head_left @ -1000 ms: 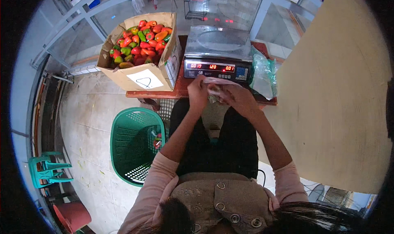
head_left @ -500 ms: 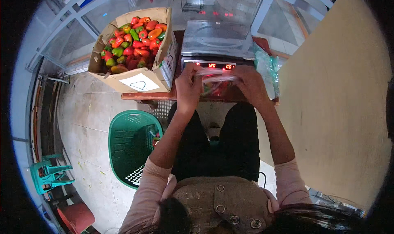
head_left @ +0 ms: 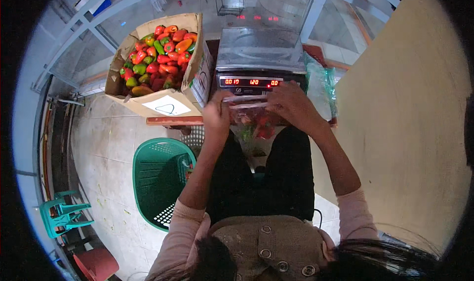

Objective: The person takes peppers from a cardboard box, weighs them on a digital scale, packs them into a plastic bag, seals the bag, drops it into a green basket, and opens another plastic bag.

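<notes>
Between my hands hangs a clear plastic bag (head_left: 252, 120) with red and green peppers inside, above my knees. My left hand (head_left: 216, 114) is closed on one side of its mouth. My right hand (head_left: 291, 103) grips the other side, so the rim is drawn out in a taut band. Just beyond my hands stands a digital scale (head_left: 261, 49) with a bare metal pan and a lit red display. To its left, a cardboard box (head_left: 165, 106) is heaped with red, orange and green peppers (head_left: 160, 59).
A green plastic basket (head_left: 158, 182) with some red items inside stands on the floor at my left. Clear and green plastic bags (head_left: 320, 81) lie right of the scale. A tan panel (head_left: 395, 133) rises close on my right. Green stools (head_left: 64, 214) and a red seat are far left.
Both hands have come slightly toward me, and the bag hangs lower, nearer my knees. More of the scale's display shows now.
</notes>
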The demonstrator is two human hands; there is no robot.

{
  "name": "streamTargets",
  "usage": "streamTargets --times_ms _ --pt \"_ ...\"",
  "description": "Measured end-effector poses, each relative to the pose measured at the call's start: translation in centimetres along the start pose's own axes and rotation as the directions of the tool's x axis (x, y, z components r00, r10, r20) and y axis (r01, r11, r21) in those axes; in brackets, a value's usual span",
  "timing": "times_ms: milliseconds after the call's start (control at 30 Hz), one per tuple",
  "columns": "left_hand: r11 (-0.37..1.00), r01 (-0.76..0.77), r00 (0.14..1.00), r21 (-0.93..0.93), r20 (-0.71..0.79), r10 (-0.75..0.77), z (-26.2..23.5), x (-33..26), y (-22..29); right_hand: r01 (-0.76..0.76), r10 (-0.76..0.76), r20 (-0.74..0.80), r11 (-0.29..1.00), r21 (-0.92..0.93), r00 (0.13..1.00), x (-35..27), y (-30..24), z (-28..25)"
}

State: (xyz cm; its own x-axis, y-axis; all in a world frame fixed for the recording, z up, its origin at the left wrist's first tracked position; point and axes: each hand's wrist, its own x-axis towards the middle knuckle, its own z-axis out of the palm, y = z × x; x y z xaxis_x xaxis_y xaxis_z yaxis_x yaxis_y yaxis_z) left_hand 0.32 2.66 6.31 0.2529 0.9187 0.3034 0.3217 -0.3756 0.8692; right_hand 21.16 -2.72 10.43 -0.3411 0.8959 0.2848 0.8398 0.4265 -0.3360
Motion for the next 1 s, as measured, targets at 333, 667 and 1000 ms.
streamTargets --times_ms 333,667,1000 --pt "0.982 -0.097 0.995 -0.161 0.012 0.101 0.0 1.7 4.3 -0.298 0.287 0.1 0.821 0.487 0.953 2.4 -2.1 1.3" --pt "0.941 -0.314 0.88 -0.129 0.333 0.339 1.2 0.6 0.3 0.164 -0.106 -0.203 0.942 0.294 0.973 4.3 -0.2 1.6" --pt "0.837 0.301 0.898 -0.456 0.432 -0.088 6.4 -1.8 -1.0 0.098 0.278 -0.271 0.508 0.856 0.922 2.2 0.8 -5.5"
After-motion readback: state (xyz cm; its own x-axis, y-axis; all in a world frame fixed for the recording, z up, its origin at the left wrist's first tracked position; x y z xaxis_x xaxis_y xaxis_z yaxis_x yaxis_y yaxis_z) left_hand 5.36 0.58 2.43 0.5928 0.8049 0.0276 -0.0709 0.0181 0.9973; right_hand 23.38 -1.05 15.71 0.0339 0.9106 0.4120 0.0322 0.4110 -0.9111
